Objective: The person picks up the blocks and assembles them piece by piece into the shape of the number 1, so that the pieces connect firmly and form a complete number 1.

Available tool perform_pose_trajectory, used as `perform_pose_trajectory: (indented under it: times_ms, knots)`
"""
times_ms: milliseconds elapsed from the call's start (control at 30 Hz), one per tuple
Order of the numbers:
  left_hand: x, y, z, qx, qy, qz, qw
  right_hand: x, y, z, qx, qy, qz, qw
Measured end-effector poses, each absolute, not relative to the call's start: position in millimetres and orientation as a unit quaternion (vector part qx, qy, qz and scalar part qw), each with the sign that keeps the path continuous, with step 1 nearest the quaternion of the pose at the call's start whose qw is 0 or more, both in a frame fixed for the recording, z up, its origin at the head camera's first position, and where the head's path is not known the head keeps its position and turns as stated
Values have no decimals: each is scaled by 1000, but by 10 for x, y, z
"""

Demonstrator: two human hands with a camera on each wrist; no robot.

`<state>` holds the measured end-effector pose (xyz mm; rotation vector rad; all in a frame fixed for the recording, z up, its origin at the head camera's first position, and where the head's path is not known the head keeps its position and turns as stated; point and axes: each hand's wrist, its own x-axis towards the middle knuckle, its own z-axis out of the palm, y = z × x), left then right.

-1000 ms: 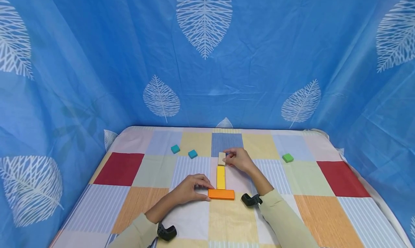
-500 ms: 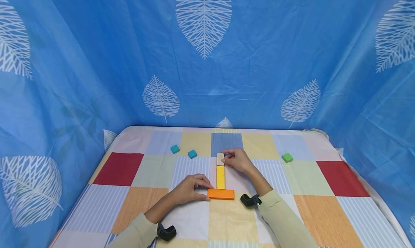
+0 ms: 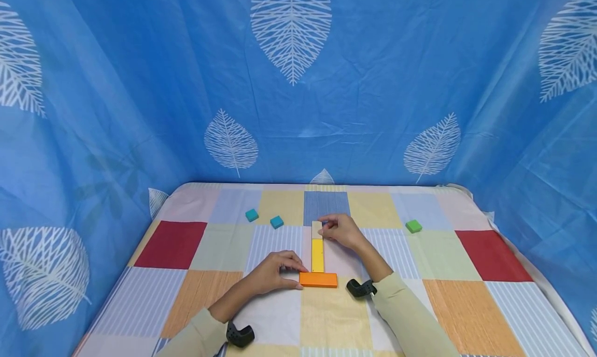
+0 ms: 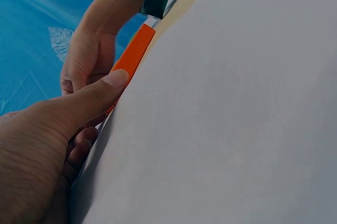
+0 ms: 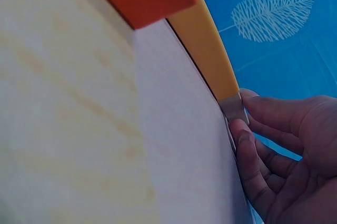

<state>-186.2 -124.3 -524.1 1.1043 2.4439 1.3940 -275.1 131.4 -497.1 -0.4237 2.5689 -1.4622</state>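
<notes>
While the left hand (image 3: 274, 272) pinches the left end of the orange block (image 3: 318, 280), lower centre of the frame, the right hand (image 3: 344, 230) pinches the beige block (image 3: 316, 227) abutting the yellow block (image 3: 317, 255). Blocks appear light, rigid; grip opposing side edges.

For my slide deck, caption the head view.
Left grip on the orange block, right grip on the pale block, yellow block between the two.

Counted two teal blocks (image 3: 252, 215), one green block (image 3: 413, 226), one orange block (image 3: 318, 280), one yellow block (image 3: 317, 255), one cream block (image 3: 316, 228). Also spotted two hands (image 3: 276, 272) and two wrist gadgets (image 3: 240, 335), lol.
</notes>
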Motion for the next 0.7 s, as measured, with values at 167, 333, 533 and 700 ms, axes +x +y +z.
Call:
perform_pose_trajectory:
  times_ms: [167,333,533,700]
  knots:
    - [-1858,-1240,-5231,366,808,458,58,-2752,1316,-4966,-141,857,-488,82]
    - [-1861,-1244,-5238,370,803,463,58,-2751,1317,-4964,-141,855,-492,86]
    - [-1872,-1238,-5259,367,799,472,58,-2750,1325,-4955,-140,854,-493,92]
    - [-1866,-1224,-5270,365,799,474,54,-2754,1334,-4958,-138,852,-497,94]
